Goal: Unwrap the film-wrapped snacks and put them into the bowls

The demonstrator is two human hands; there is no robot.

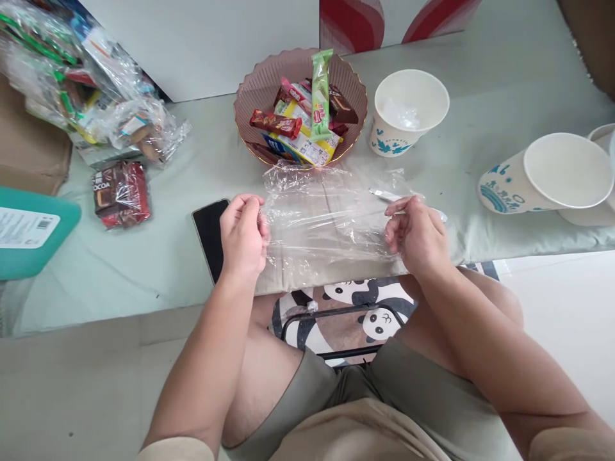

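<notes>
A clear plastic bag lies flat on the pale green table right in front of me. My left hand pinches the bag's left edge with closed fingers. My right hand pinches its right edge the same way, so the film is stretched between them. Just beyond the bag stands a pink scalloped bowl holding several wrapped snack bars, among them a green one standing up and a red one.
A black phone lies beside my left hand. A white paper cup stands upright right of the bowl; another cup lies on its side at the right. Bagged snacks, a cocoa pack and a teal box sit left.
</notes>
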